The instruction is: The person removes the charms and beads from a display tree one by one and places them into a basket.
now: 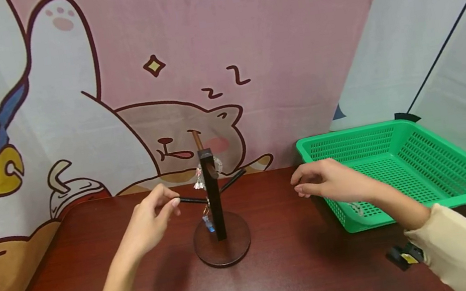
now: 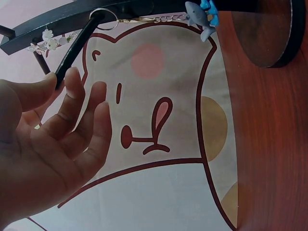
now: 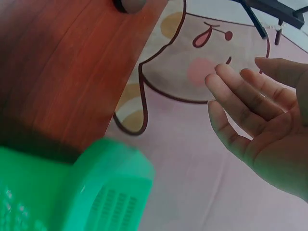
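Observation:
A dark wooden stand (image 1: 213,194) with a round base and several pegs stands upright on the table. With thumb and index finger, my left hand (image 1: 148,220) pinches the outer end of its black left peg (image 2: 77,50). Around that peg, close to the post, goes the ring of a keychain (image 2: 117,20); its grey and blue shark-like charm (image 2: 198,19) hangs down. A white flower-like charm (image 2: 50,43) hangs higher on the stand. To the right of the stand, my right hand (image 1: 335,182) hovers by the basket's left rim, fingers loosely bent and holding nothing.
A green plastic basket (image 1: 399,125) with perforated walls stands at the table's right. Something small and whitish (image 1: 356,208) shows at its near left corner. Behind the reddish-brown table (image 1: 282,280) hangs a printed cloth (image 1: 288,30).

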The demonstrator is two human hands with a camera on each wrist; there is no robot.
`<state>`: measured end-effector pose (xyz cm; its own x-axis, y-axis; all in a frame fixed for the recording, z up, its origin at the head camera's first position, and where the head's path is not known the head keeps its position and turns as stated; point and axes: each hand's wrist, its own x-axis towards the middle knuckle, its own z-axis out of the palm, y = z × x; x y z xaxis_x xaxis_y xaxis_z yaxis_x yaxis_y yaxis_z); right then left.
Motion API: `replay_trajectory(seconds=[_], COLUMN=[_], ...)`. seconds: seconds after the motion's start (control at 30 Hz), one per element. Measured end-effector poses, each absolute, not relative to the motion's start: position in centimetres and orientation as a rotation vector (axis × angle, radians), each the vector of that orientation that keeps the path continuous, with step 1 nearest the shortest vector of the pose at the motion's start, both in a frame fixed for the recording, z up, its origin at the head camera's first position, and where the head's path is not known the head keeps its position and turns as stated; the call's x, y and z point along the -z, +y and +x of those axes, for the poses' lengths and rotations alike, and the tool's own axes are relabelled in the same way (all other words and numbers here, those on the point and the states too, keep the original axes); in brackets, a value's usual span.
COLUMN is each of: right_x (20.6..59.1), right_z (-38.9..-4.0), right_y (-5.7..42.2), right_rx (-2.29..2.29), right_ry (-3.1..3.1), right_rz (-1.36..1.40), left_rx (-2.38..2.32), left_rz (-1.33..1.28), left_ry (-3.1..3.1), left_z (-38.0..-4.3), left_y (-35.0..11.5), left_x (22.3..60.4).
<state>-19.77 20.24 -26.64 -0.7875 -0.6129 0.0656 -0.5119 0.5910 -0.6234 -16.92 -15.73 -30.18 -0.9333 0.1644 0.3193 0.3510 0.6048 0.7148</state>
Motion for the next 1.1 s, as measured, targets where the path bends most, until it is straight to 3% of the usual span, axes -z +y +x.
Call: replay_trajectory(seconds=[1.1], right_x=[26.3], right_z=[-23.2], right_y=[11.5], right_rx=[1.066], right_ry=[2.663], right_rz=[-1.148], left_rx=[1.211], left_rz=[-0.439], left_ry=[-2.605], left_z=[-16.9], left_y=[-15.7], left_x=[30.1])
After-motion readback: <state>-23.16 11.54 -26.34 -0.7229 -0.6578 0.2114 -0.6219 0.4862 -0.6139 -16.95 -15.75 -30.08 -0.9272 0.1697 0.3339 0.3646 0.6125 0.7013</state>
